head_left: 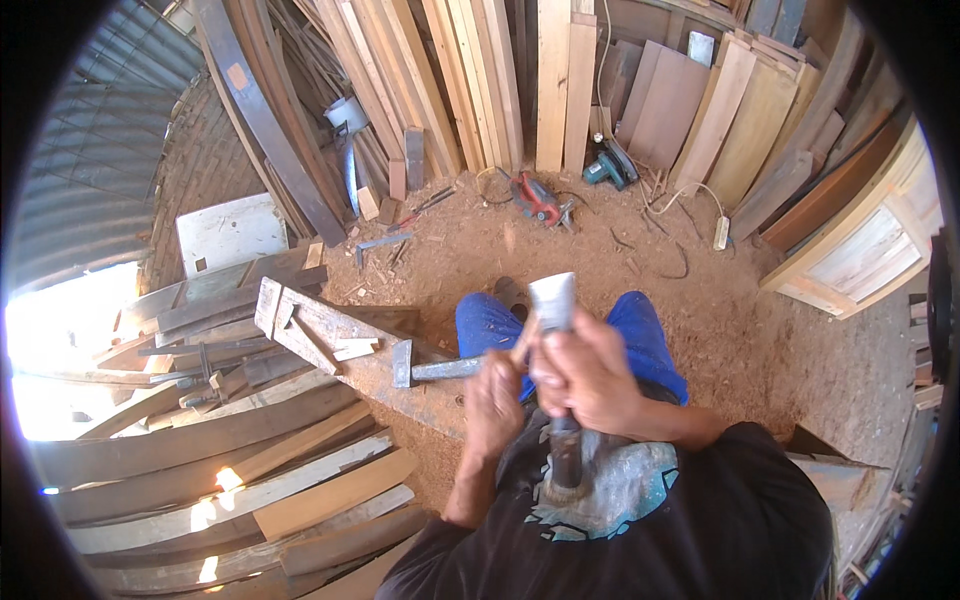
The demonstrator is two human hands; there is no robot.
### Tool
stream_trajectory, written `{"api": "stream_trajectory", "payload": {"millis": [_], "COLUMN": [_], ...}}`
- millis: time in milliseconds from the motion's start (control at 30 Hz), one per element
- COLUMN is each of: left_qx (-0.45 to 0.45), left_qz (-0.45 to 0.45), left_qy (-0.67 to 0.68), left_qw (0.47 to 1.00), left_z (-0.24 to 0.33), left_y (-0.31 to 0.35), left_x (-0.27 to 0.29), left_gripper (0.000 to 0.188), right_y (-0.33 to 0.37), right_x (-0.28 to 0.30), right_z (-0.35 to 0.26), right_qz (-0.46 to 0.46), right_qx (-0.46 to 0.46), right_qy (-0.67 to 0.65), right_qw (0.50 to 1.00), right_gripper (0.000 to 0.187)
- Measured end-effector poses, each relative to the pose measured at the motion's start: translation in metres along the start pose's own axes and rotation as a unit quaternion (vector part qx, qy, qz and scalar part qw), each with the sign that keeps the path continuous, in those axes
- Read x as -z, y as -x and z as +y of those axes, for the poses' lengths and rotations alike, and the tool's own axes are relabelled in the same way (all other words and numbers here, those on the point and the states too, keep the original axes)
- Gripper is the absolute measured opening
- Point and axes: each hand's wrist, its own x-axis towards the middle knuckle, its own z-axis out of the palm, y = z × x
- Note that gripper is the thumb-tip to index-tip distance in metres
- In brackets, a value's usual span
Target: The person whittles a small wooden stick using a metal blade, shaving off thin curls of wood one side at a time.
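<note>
My right hand (pixel 592 372) is wrapped round a wide chisel. Its flat silvery blade (pixel 553 297) points up and away from me, while the dark handle (pixel 566 455) comes back toward my chest. My left hand (pixel 494 400) is closed on a small light wooden piece (pixel 524 340), close beside the blade; the fingers partly hide it. Left of my hands, a hammer (pixel 445 369) with a squared metal head rests on a worn wooden bench plank (pixel 390 399). Small wood offcuts (pixel 356 348) lie on that plank beyond the hammer.
Long boards (pixel 340 455) are stacked at the left. More timber (pixel 555 90) leans against the far wall. A red power tool (pixel 538 200), a green circular saw (pixel 608 168) and cables lie on the dusty ground. A panelled wooden door (pixel 865 250) leans at the right.
</note>
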Motion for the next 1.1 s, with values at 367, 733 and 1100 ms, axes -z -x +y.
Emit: {"api": "stream_trajectory", "payload": {"millis": [367,733,1100], "left_qx": [0.162,0.123,0.096], "left_qz": [-0.091,-0.125,-0.056], "left_qy": [0.520,0.349,0.389], "left_qw": [0.834,0.920,0.915], "left_z": [-0.016,-0.016,-0.023], "left_y": [-0.003,-0.003,-0.027], "left_x": [0.003,-0.013,-0.011], "left_gripper": [0.045,0.020,0.021], "right_y": [-0.044,-0.051,-0.038], "right_x": [0.052,0.063,0.048], "right_z": [-0.013,0.006,0.019], "right_qz": [0.029,0.058,0.033], "right_qx": [0.012,0.027,-0.010], "right_qy": [0.073,0.204,-0.109], "right_qw": [0.997,0.977,0.993], "right_gripper": [0.026,0.020,0.020]}}
